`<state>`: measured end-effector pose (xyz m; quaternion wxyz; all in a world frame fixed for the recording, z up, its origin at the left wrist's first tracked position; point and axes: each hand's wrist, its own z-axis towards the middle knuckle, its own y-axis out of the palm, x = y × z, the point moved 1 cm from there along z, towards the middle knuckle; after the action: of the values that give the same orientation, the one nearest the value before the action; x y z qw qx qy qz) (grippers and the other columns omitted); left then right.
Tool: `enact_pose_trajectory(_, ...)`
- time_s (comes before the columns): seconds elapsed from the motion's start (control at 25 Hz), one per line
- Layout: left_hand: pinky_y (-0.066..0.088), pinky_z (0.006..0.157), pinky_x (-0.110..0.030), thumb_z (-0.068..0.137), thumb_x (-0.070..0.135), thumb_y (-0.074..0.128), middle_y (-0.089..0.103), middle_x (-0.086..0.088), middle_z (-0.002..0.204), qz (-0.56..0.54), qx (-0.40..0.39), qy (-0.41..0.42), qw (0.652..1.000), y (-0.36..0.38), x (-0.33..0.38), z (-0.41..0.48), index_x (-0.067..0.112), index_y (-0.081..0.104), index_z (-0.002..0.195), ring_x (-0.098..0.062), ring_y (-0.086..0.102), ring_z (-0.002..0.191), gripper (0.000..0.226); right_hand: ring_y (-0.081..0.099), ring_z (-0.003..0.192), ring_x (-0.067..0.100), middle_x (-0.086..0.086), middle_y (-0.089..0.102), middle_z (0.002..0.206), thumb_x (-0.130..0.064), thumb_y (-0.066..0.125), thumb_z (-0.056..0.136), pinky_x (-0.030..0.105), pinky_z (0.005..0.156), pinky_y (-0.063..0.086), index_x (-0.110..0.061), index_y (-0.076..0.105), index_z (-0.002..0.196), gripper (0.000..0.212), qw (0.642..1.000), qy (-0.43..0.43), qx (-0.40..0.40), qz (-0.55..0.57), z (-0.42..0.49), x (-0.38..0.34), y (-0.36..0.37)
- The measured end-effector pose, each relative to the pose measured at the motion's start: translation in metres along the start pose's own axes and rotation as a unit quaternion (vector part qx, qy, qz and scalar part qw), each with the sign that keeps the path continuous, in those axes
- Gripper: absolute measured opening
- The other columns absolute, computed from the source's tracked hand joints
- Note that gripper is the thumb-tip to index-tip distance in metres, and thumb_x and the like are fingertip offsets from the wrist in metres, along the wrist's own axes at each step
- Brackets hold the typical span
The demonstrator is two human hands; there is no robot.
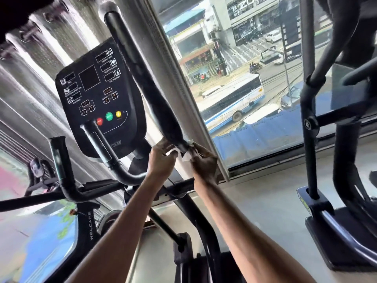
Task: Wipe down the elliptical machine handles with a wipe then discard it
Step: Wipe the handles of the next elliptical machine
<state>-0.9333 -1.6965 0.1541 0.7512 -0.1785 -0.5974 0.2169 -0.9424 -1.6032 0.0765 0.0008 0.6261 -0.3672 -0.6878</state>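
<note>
Gripping wipe round handle, right hand fingers (perhaps left hand)

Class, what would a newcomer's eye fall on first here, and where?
At centre, the left hand and right hand hold a white wipe round the black handle, low down. Left of it is the console with red, green and yellow buttons; right, a bus outside the window.

Pleated curtain left of the window; white-and-blue bus outside; another exercise machine stands at the floor's right edge
</note>
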Motion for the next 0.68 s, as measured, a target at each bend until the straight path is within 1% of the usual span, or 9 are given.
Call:
enact_pose_trajectory(0.04,0.056,0.094,-0.062,0.081,0.007,0.063,0.076,0.020,0.094,-0.005,-0.004,0.003,1.000,0.001,0.007,-0.005,0.046,0.071,0.086,0.009,0.068,0.085,0.041,0.069,0.101,0.000,-0.016,0.075,0.105,-0.034,0.074,0.088,0.010,0.083,0.049,-0.032,0.078,0.107,0.019,1.000,-0.010,-0.003,0.006,0.002,-0.005,0.000)
enact_pose_trajectory(0.12,0.058,0.089,-0.061,0.074,0.031,0.069,0.077,0.016,0.099,-0.016,0.002,0.019,1.000,0.002,0.021,-0.016,0.042,0.068,0.092,0.006,0.069,0.096,0.021,0.069,0.100,0.000,-0.014,0.076,0.104,-0.026,0.074,0.088,0.025,0.089,0.055,-0.028,0.078,0.106,0.019,0.997,-0.080,-0.009,0.012,-0.001,-0.014,0.001)
enact_pose_trajectory(0.2,0.060,0.080,-0.061,0.068,0.045,0.065,0.075,0.013,0.101,-0.016,0.024,0.053,0.998,-0.001,0.031,-0.024,0.036,0.060,0.097,0.000,0.069,0.100,0.031,0.070,0.098,0.001,-0.013,0.076,0.103,-0.022,0.074,0.089,0.035,0.090,0.058,-0.025,0.079,0.107,0.019,0.992,-0.124,-0.012,0.015,-0.007,-0.022,0.000)
enact_pose_trajectory(0.24,0.061,0.076,-0.060,0.067,0.047,0.062,0.074,0.012,0.101,-0.017,0.035,0.076,0.996,-0.003,0.036,-0.028,0.034,0.056,0.098,-0.002,0.068,0.099,0.035,0.071,0.098,0.002,-0.013,0.077,0.103,-0.022,0.074,0.089,0.038,0.090,0.059,-0.027,0.078,0.107,0.020,0.993,-0.118,-0.012,0.019,-0.008,-0.024,0.001)
enact_pose_trajectory(0.32,0.060,0.077,-0.056,0.069,0.046,0.059,0.070,0.012,0.099,-0.021,0.050,0.120,0.991,-0.008,0.044,-0.037,0.035,0.050,0.099,-0.007,0.067,0.098,0.033,0.073,0.097,0.008,-0.013,0.077,0.104,-0.024,0.074,0.088,0.045,0.085,0.060,-0.037,0.077,0.106,0.023,0.993,-0.118,-0.019,0.023,-0.012,-0.030,0.001)
enact_pose_trajectory(0.4,0.058,0.084,-0.057,0.075,0.044,0.058,0.067,0.015,0.090,-0.030,0.059,0.149,0.987,-0.012,0.052,-0.042,0.042,0.051,0.094,-0.019,0.067,0.099,0.020,0.074,0.096,0.013,-0.016,0.076,0.104,-0.025,0.073,0.089,0.048,0.080,0.061,-0.044,0.075,0.106,0.026,0.986,-0.164,-0.025,0.008,-0.019,-0.038,0.002)
enact_pose_trajectory(0.48,0.057,0.086,-0.061,0.081,0.045,0.059,0.069,0.018,0.088,-0.031,0.063,0.141,0.987,-0.011,0.059,-0.050,0.041,0.052,0.089,-0.018,0.068,0.104,0.011,0.074,0.095,0.012,-0.016,0.076,0.104,-0.027,0.072,0.090,0.048,0.080,0.061,-0.049,0.074,0.104,0.026,0.985,-0.168,-0.025,-0.007,-0.025,-0.046,0.000)
enact_pose_trajectory(0.56,0.058,0.084,-0.061,0.084,0.050,0.061,0.073,0.014,0.094,-0.032,0.070,0.124,0.989,-0.007,0.064,-0.057,0.035,0.054,0.090,-0.013,0.069,0.107,0.018,0.074,0.094,0.008,-0.016,0.076,0.102,-0.025,0.073,0.090,0.046,0.081,0.061,-0.054,0.071,0.102,0.032,0.987,-0.155,-0.022,-0.016,-0.030,-0.053,-0.004)
enact_pose_trajectory(0.68,0.058,0.080,-0.064,0.083,0.057,0.059,0.074,0.010,0.095,-0.052,0.098,0.103,0.988,-0.003,0.064,-0.062,0.032,0.059,0.094,-0.011,0.070,0.103,0.027,0.073,0.095,0.009,-0.015,0.076,0.104,-0.024,0.070,0.093,0.045,0.079,0.062,-0.044,0.074,0.108,0.025,0.985,-0.169,-0.041,-0.004,-0.034,-0.058,-0.006)
